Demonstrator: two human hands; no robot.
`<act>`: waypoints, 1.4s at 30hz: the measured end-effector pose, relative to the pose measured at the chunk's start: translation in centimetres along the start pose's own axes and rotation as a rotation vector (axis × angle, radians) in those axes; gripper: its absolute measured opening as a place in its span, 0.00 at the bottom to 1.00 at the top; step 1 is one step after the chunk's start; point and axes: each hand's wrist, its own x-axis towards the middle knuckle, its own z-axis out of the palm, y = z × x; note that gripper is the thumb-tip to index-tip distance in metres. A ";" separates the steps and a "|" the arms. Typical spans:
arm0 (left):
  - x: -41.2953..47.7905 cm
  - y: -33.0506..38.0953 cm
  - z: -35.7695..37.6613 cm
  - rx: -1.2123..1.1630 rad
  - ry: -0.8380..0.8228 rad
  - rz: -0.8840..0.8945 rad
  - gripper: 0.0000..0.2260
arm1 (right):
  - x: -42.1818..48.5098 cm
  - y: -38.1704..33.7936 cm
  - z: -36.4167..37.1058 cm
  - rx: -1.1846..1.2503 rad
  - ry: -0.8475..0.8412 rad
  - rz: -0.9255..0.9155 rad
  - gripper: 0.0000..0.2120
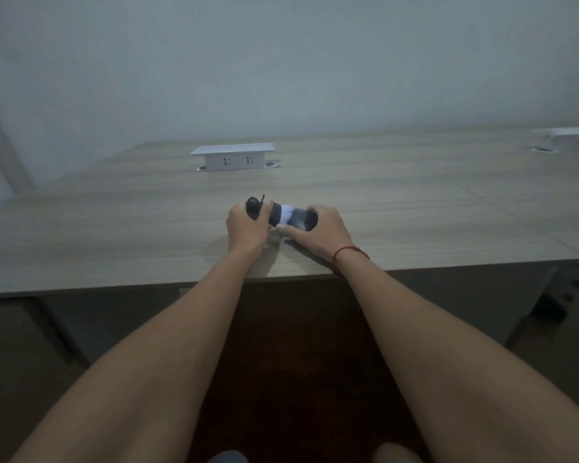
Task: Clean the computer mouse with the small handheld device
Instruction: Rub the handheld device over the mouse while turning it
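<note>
My left hand (246, 228) is closed around a small dark handheld device (274, 213) whose rounded black end (254, 206) sticks out past my fingers. The device's pale tip (286, 215) points right and touches a dark computer mouse (303, 219). My right hand (318, 232) grips that mouse from the right and from below, hiding most of it. Both hands are just above the wooden desk (147, 228), close to its front edge. A red string bracelet (350, 252) circles my right wrist.
A white pop-up socket box (233, 157) stands at the back of the desk, behind my hands. Another white fixture (569, 135) sits at the far right edge. A pale wall rises behind the desk. Dark floor and desk legs lie below the front edge.
</note>
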 end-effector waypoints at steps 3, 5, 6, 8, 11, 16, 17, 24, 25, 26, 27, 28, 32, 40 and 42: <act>-0.2 0.9 0.2 0.002 0.018 0.118 0.14 | 0.2 0.2 -0.1 -0.032 -0.003 0.014 0.35; -0.5 1.7 0.4 0.010 0.035 0.189 0.14 | 0.5 0.4 -0.1 0.054 -0.037 0.033 0.39; -0.6 1.8 0.6 0.033 0.033 0.218 0.14 | 0.5 0.5 -0.2 0.095 -0.058 0.033 0.40; -0.4 1.5 0.7 0.124 0.008 0.241 0.14 | 0.6 0.6 -0.3 0.140 -0.079 0.027 0.41; 0.2 0.8 -0.1 0.365 -0.015 0.205 0.14 | 0.9 1.0 -0.6 0.157 -0.091 0.031 0.40; 1.2 2.1 -1.9 0.306 0.038 0.262 0.14 | 1.3 1.0 -0.8 0.181 -0.159 0.008 0.35; 1.3 2.9 -1.8 0.249 0.035 0.295 0.14 | 1.4 0.9 -1.0 0.190 -0.166 0.006 0.34; 0.9 2.0 -0.2 0.433 -0.102 0.282 0.13 | 1.4 1.0 -1.2 0.232 -0.193 0.015 0.31; 0.9 1.3 -0.5 0.474 -0.100 0.260 0.13 | 1.5 1.1 -1.3 0.229 -0.199 0.017 0.32; 1.0 0.8 -0.8 0.495 -0.091 0.250 0.14 | 1.5 1.2 -1.4 0.223 -0.205 0.019 0.33; 1.1 0.6 -1.1 0.485 -0.072 0.251 0.14 | 1.6 1.2 -1.5 0.219 -0.211 0.019 0.35; 1.2 0.7 -1.2 0.439 -0.045 0.265 0.15 | 1.6 1.3 -1.5 0.219 -0.216 0.019 0.37; 0.7 2.3 -0.1 0.254 -0.042 0.358 0.13 | 1.5 1.1 -1.6 0.256 -0.251 0.025 0.43; 1.6 2.3 -0.8 0.432 0.028 0.341 0.15 | 2.0 1.7 -1.9 0.269 -0.171 0.053 0.37; 1.9 2.0 -0.7 0.392 0.049 0.308 0.14 | 2.1 1.8 -1.7 0.216 -0.139 0.054 0.34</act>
